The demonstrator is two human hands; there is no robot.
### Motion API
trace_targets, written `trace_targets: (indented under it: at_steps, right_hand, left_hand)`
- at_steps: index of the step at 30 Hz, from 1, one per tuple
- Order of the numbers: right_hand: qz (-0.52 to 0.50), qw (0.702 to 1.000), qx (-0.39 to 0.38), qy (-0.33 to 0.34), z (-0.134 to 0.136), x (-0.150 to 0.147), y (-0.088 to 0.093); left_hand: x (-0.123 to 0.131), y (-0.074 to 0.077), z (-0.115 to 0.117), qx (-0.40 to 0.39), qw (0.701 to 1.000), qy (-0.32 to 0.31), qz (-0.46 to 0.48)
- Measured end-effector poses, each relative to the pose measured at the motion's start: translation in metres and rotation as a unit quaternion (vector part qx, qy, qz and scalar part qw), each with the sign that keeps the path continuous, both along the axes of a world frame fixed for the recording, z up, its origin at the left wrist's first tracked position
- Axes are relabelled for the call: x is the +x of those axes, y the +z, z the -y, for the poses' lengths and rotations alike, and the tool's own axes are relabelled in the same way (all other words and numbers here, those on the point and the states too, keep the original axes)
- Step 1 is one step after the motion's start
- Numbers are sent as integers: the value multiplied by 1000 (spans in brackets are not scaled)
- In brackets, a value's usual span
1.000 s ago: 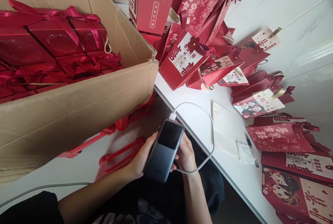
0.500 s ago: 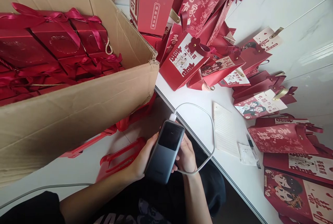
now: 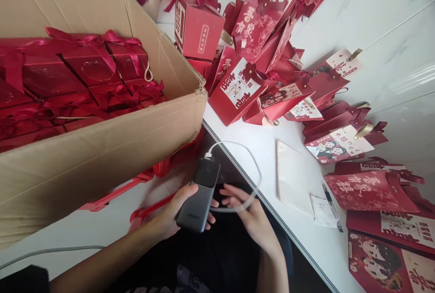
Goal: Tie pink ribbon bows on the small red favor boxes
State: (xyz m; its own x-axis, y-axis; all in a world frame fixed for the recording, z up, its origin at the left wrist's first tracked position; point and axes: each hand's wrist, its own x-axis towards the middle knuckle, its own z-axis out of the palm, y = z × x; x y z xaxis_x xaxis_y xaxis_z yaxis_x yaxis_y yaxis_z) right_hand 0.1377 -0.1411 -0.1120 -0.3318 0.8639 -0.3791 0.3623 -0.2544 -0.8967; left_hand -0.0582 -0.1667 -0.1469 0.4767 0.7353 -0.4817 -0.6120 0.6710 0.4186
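The white table (image 3: 268, 184) reached along the person's right, and a cardboard box (image 3: 112, 152) stood beside its near edge. Gift bags (image 3: 238, 91) crowded its wall-side edge, with a notebook (image 3: 292, 179) lying between them and the near edge. The right hand (image 3: 256, 220) had just come away from the power bank (image 3: 199, 202), fingers parted and released. The left hand's (image 3: 176, 207) grip alone now grasped it, off the table, just outside the near edge and tilted. That seemingly put steadying it on the left and freed the right. The cable (image 3: 227, 210), plugged into its top, looped past the right fingers; whether they touched it, one could not tell.
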Motion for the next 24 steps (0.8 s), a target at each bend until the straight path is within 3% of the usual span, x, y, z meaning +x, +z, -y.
trace_targets:
  at_steps: [3,6,10,16,19,24]
  right_hand:
    - [129,991,-26,37,12,27,5]
    - [187,981,-20,50,21,43,0]
    - [187,979,-3,85,25,49,-13]
    - [209,973,41,86,24,51,-34]
    - [197,974,68,86,23,54,-44]
    - [202,971,99,79,23,58,-57]
  left_hand:
    - [-8,-1,-9,-42,993,53,-97]
    - [-11,-8,-23,-44,986,77,-141]
    - [-6,-32,-37,-60,976,86,-188]
    - [14,-66,-58,-118,956,160,-217]
    - [31,-68,-78,-114,949,195,-220]
    - [56,-64,-115,-38,938,256,-232]
